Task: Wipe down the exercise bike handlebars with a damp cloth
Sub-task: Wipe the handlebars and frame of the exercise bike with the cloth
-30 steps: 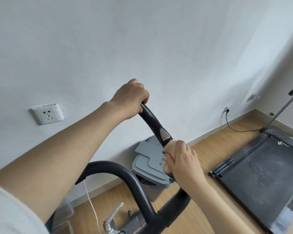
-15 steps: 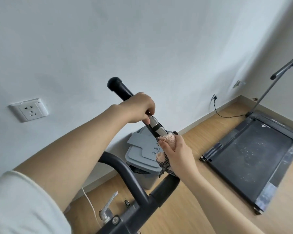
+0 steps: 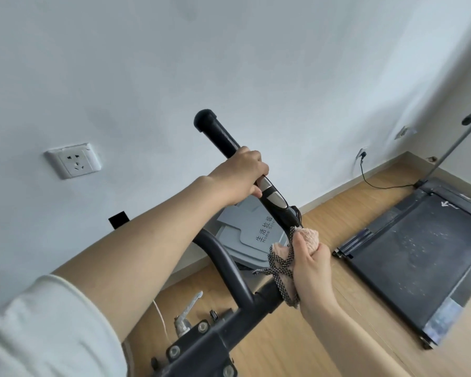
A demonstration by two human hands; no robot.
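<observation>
handlebar (image 3: 218, 134) was gripped high by the left hand (image 3: 239, 172) and the cloth (image 3: 309, 235) was clamped round its lower stretch by the right hand (image 3: 312, 268), hands apart; the strip covered by the left palm was judged likely to be missed.

- Grey waste-bin lid (image 3: 242, 248), just behind the handlebar (image 3: 220, 137): one row of four dark printed Chinese characters, 生活垃圾 (household waste). The row runs slantwise up toward the handlebar.
- Same lid, directly under the characters: a smaller dark line in Latin letters that begins "Home Scie". The handlebar covers what follows, so the second word cannot be read to its end.
- Treadmill belt (image 3: 419, 254), on the floor to the right of the handlebar: a small white arrow (image 3: 447, 204) marked near the belt's far end, its head pointing left in the view.
</observation>
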